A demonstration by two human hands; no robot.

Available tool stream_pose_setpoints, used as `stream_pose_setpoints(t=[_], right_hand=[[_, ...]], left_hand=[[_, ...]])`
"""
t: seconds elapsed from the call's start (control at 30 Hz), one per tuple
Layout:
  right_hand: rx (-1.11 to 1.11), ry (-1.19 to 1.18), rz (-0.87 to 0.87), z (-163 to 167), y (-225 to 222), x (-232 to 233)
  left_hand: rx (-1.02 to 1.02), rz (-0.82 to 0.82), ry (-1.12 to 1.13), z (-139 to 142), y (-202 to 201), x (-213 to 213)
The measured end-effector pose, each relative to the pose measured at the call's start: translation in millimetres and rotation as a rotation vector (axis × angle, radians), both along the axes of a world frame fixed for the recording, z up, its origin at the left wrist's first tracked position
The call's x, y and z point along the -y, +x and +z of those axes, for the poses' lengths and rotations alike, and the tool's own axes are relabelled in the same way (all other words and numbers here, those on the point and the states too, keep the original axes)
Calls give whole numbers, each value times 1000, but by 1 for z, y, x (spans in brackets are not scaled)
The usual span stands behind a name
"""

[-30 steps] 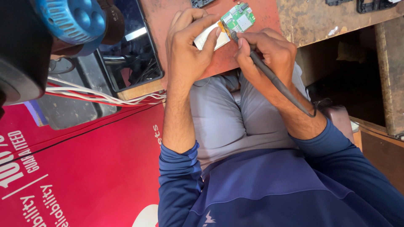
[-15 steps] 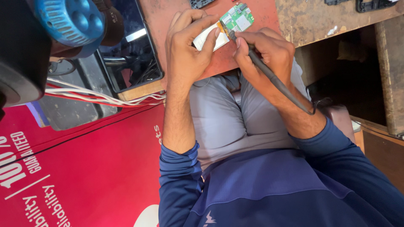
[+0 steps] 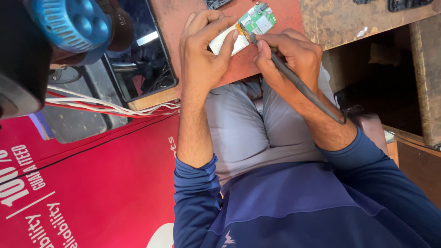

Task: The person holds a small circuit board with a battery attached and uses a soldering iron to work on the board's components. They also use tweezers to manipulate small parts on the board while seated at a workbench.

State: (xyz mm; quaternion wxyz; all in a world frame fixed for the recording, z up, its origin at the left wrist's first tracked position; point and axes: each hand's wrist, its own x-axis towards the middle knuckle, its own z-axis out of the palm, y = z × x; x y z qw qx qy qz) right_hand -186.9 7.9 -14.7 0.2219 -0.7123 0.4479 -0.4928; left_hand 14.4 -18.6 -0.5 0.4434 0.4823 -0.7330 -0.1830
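While hands work: tablet (image 3: 140,55) alongside

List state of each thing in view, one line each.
left hand: pressed on the white part, holding it down
right hand: gripping the soldering iron like a pen
soldering iron: tip on the circuit board's edge
green circuit board: flat on the red mat
white part: flat, beside the board
red mat: flat on the bench
dark tablet: screen off, reflecting

Reddish worktop (image 3: 275,50), green circuit board (image 3: 258,19) on it
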Motion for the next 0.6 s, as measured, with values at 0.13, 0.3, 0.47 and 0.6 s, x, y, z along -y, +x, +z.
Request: stream_pose_setpoints(t=[0.13,0.3,0.47,0.6], right_hand=[[10,-5,16,1,-2,-2],[17,5,12,0,-3,-3],[25,-19,33,2,-2,-4],[0,26,20,3,-2,-1]], left_hand=[[-4,4,-1,0,0,-1],[-5,6,-4,0,0,0],[-4,4,-3,0,0,0],[9,5,-3,0,1,0]])
